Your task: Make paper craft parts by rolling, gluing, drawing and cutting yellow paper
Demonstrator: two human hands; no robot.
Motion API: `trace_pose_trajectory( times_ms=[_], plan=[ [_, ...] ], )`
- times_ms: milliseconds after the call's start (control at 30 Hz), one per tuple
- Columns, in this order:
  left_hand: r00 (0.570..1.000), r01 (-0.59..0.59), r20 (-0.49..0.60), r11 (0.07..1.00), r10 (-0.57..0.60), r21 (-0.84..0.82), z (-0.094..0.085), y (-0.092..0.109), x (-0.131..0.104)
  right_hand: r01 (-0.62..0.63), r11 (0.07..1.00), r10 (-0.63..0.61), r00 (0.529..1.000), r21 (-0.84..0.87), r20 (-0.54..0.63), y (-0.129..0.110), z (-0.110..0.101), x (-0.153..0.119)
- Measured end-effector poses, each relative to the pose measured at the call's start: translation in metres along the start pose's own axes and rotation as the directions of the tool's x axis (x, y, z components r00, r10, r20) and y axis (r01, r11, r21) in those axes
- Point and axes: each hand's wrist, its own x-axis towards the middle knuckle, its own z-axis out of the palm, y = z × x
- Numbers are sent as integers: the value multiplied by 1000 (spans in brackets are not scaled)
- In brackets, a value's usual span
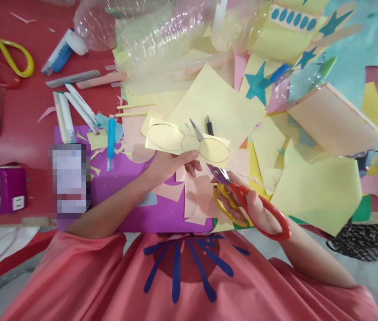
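Note:
My left hand [175, 166] pinches a pale yellow paper strip [165, 137] at its lower middle edge, thumb on top. Drawn on the strip in dark line are two long ovals with a smaller round between them. In my right hand [259, 207] is a pair of scissors [272, 218] with one red and one yellow handle loop. Its blades reach up to the strip from below; one blade tip shows above the paper, near the round's right side. Part of the other blade is hidden by the strip. A black pen [210, 125] lies just behind the strip.
Yellow paper sheets [322, 187] and paper scraps cover the middle and right. On the left lie markers [72, 80], a blurred-out phone-like rectangle [70, 178], a purple box-like item [1, 189] and second scissors [14, 58]. Clear plastic [162, 35] stretches across the back; a teal star [258, 84] lies right.

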Motion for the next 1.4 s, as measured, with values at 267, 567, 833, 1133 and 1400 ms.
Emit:
trace_pose_trajectory(
  times_ms=[267, 567, 833, 1133, 1400],
  plan=[
    [998, -62, 12, 994, 64, -86, -5, -9, 2, -75, 996, 76, 997, 53, -25, -13, -2, -3],
    [988, -154, -2, 973, 156, -171, -4, -6, 6, -3, 1000, 3, 1000, 15, -5, -16, -8, -4],
    [985, -169, -36, 983, 167, -75, -6, -7, 7, -34, 999, 34, 999, -32, -12, -19, -12, -8],
    [979, -181, -111, 980, 171, -78, -5, -8, 11, -110, 994, 108, 990, -23, -92, -16, -13, -11],
    [977, -188, -117, 978, 177, -87, -6, -11, 11, -88, 996, 88, 994, -6, -68, -11, -14, -9]
  ],
)
